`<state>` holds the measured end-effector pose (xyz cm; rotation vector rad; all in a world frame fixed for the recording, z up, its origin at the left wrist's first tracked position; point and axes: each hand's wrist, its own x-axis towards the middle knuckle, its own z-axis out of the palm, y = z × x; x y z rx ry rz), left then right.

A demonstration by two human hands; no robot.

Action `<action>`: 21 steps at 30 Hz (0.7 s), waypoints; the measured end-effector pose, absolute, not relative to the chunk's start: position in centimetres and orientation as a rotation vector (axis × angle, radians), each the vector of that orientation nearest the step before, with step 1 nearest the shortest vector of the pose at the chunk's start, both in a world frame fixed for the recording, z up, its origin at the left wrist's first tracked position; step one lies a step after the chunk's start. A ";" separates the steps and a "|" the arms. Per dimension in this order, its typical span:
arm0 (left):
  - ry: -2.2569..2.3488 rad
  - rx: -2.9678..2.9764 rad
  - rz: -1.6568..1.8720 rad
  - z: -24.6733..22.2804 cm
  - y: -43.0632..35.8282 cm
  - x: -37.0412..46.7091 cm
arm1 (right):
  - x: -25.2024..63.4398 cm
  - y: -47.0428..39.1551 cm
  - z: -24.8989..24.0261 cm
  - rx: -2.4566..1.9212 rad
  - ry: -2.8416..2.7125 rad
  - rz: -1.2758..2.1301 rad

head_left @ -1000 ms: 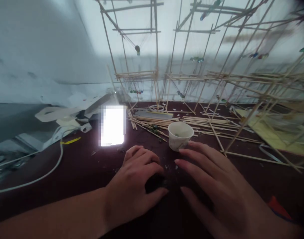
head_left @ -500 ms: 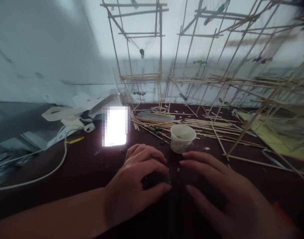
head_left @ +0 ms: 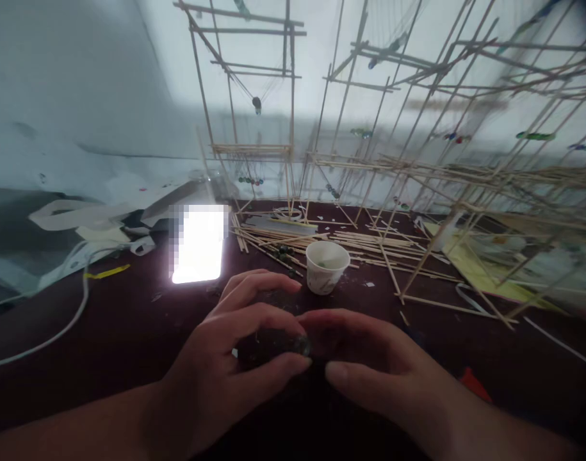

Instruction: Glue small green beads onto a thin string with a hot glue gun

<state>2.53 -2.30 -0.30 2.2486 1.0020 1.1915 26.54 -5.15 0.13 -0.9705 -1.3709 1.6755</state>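
My left hand (head_left: pixel 247 342) is closed, with thumb and index finger around a small clear, glassy piece (head_left: pixel 302 344), perhaps a marble. My right hand (head_left: pixel 379 365) is beside it, its fingertips near the same piece and its thumb apart from the fingers; nothing shows in its grasp. Just beyond both hands a white paper cup (head_left: pixel 325 276) stands upright with something greenish inside. Dark round marbles (head_left: pixel 284 252) lie in a small group left of the cup.
Frames of thin sticks (head_left: pixel 293 96) with hanging marbles rise behind. Loose sticks (head_left: pixel 393 246) lie past the cup. A glowing screen (head_left: pixel 199 246) stands left, near a white cable (head_left: pixel 85 298). Yellow sheets (head_left: pixel 485 269) lie right; something orange (head_left: pixel 474 384) is beside my right wrist.
My right hand has moved left, up to my left hand, and the glassy piece now shows at my left fingertips. The view has shifted slightly right.
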 end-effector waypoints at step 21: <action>1.266 1.795 1.432 0.8 0.4 1.2 | 27.7 -3.1 2.5 -0.874 -0.599 0.865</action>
